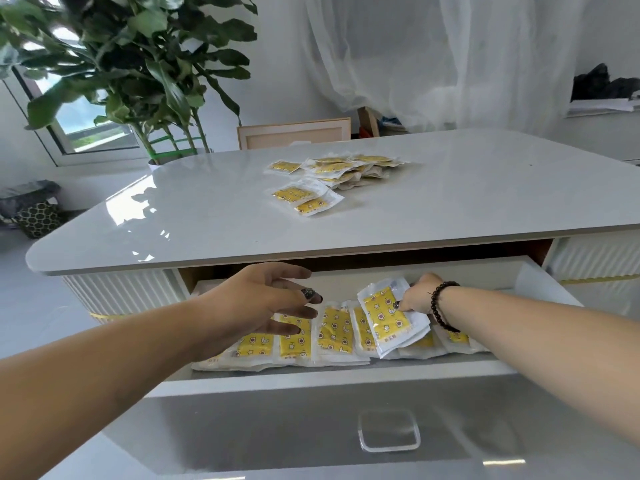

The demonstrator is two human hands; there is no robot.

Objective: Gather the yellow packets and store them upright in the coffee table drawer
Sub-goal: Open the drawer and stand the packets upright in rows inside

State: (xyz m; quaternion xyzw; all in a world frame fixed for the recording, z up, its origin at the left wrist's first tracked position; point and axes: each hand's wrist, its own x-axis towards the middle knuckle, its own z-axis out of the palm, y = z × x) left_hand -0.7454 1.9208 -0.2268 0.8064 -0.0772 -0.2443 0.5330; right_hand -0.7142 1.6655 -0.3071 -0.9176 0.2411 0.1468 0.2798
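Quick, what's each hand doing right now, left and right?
Left hand: open, fingers spread over the yellow star-patterned packets in the white drawer.
Right hand: pinching one yellow packet.

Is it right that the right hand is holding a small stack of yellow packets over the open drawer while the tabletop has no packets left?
Not quite. The right hand does hold packets over the open drawer, but the head view shows a pile of packets on the tabletop.

Bright daylight from the window (86,119) glares on the tabletop (145,202); wide-angle edges bend.
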